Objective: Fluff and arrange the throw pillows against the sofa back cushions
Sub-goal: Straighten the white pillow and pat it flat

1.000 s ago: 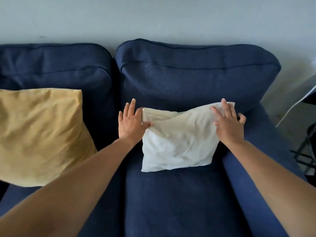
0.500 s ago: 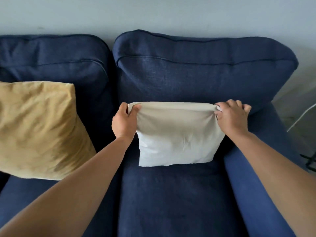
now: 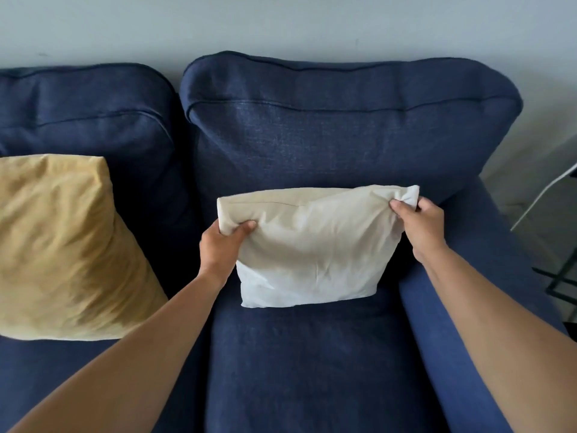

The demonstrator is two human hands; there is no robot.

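A small cream-white throw pillow [image 3: 312,245] stands on the right seat of the navy sofa, its top leaning toward the right back cushion [image 3: 343,135]. My left hand [image 3: 223,246] pinches its upper left corner, thumb on the front face. My right hand [image 3: 420,225] grips its upper right corner, bunching the fabric. A larger mustard-yellow pillow [image 3: 62,245] rests against the left back cushion [image 3: 84,120].
The sofa's right armrest [image 3: 468,307] runs beside my right forearm. Past it on the right are a thin white rod [image 3: 543,195] and a dark metal frame [image 3: 562,276] on the floor. A pale grey wall stands behind the sofa.
My hands went from lying flat on the white pillow's sides to gripping its top corners. The pillow has been pulled upright, and its upper edge is now stretched wider and tilted.
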